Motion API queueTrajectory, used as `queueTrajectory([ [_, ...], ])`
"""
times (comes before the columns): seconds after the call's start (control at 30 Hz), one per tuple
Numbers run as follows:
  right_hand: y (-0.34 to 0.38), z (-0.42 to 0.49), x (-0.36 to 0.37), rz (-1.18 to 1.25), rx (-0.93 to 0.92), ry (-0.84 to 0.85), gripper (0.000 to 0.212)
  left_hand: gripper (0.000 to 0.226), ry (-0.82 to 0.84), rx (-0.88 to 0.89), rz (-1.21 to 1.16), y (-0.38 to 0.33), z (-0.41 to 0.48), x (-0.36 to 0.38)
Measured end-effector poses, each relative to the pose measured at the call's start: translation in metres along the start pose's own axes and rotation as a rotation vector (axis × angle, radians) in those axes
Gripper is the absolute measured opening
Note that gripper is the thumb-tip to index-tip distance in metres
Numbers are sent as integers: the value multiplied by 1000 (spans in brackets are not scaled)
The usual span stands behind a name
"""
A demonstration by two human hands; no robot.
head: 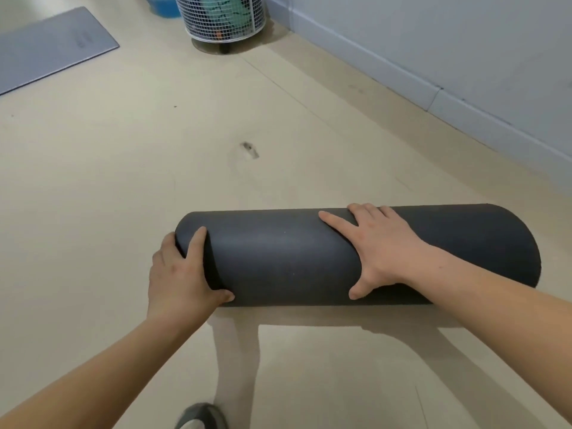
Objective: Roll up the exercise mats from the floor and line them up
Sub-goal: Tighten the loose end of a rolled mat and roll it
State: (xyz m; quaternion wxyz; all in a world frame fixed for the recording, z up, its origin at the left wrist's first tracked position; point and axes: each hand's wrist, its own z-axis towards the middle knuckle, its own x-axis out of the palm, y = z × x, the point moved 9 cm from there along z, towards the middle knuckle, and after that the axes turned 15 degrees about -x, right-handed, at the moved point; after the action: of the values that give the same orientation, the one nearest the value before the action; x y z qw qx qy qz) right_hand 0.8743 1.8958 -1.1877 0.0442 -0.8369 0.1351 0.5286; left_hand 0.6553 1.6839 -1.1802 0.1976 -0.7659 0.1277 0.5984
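Fingers [335,222] of right hand [383,252] lie spread, pressing flat atop dark grey rolled foam mat [278,261]; left hand [182,274] curls round its left end. Long axis runs left-right, crosswise before both arms, on beige floor [123,181]; 1 flat grey mat [52,48] well apart.

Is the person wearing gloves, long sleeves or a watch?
No. Both forearms are bare right to the picture's edge, with no sleeves showing. The left hand and right hand have no gloves, rings, watch or bracelet that I can see.
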Motion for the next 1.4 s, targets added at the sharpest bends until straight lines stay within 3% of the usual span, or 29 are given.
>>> queueTrajectory([
  [0.27, -125, -116, 41, 23, 500, -72, 151, 131, -18, 352, 33, -204, 3, 42],
  [0.4, -171, -194, 72, 73, 769, -115, 145, 131, 6, 482, 172, -308, -14, 63],
  [0.5, -192, -230, 87, 104, 818, -157, 139, 127, 29, 453, 396, -351, -31, 69],
  [0.57, -199, -240, 91, 85, 808, -180, 136, 106, 65, 418, 423, -374, -50, 57],
  [0.63, -206, -248, 96, 83, 825, -190, 135, 73, 162, 406, 282, -400, -74, 46],
  [0.7, -219, -266, 105, 155, 917, -215, 139, 55, 397, 294, 68, -414, -100, 59],
  [0.83, -243, -294, 122, 297, 981, -264, 139, 84, 850, -191, -351, -393, -175, 143],
  [0.97, -261, -320, 126, 267, 945, -273, 130, 105, 1124, -418, -728, -407, -249, 209],
  [1.07, -271, -352, 150, 383, 1096, -264, 137, 87, 1140, -460, -930, -444, -265, 216],
  [1.17, -276, -359, 161, 441, 1115, -301, 138, 60, 1029, -517, -1038, -466, -262, 216],
  [1.3, -283, -366, 161, 429, 1109, -353, 133, 56, 967, -496, -1073, -487, -254, 215],
  [1.4, -288, -369, 166, 418, 1151, -376, 130, 69, 981, -377, -1036, -513, -235, 214],
])
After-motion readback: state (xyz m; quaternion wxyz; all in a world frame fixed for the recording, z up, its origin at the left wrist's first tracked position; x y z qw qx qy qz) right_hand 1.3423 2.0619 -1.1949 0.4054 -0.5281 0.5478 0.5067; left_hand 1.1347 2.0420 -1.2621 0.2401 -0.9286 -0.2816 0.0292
